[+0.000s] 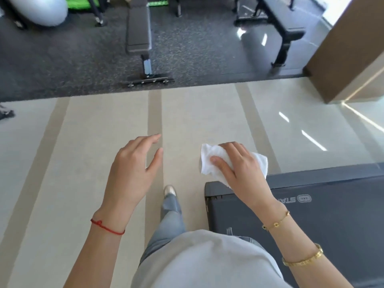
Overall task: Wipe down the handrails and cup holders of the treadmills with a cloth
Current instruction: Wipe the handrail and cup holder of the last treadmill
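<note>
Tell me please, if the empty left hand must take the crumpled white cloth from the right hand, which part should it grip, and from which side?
Probably the free bunched edge of the crumpled white cloth, approached from the left. That part sticks out past the right hand, whose thumb and fingers cover the middle. The open left hand is already on that side, apart from the cloth.

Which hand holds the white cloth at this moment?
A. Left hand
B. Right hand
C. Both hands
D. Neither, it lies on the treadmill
B: the right hand grips the white cloth, while the left hand hangs open and empty.
</note>
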{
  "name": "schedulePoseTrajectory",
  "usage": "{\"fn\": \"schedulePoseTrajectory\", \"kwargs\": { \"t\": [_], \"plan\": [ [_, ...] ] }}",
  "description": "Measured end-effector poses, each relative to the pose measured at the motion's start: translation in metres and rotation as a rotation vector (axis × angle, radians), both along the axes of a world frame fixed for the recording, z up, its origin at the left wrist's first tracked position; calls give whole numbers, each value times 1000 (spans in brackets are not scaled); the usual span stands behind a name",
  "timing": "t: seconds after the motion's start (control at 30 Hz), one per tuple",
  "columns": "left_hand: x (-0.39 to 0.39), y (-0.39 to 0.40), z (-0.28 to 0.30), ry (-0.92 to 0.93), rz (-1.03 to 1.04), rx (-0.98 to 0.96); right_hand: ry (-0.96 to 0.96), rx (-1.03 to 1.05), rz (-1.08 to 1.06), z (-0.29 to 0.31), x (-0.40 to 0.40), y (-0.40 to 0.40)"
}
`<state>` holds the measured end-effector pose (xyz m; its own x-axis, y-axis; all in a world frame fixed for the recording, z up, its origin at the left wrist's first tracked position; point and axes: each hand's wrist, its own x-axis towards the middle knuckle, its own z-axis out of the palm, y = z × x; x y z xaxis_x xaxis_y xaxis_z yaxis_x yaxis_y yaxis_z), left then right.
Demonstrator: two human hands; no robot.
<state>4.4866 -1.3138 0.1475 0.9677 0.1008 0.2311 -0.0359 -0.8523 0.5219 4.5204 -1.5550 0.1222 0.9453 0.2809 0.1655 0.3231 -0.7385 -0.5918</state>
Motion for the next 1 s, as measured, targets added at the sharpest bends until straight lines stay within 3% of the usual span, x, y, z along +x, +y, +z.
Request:
{"fn": "schedulePoseTrajectory", "kwargs": {
  "t": [0.5,0.77,1.0],
  "plan": [
    [351,-3,5,-8,-582,37,-35,27,-567,-5,228,11],
    [490,-87,-4,8,-849,37,0,4,-833,-6,310,-40],
    [597,-217,-6,-14,-1056,9,-24,-8,-1008,-11,385,-131]
  ]
}}
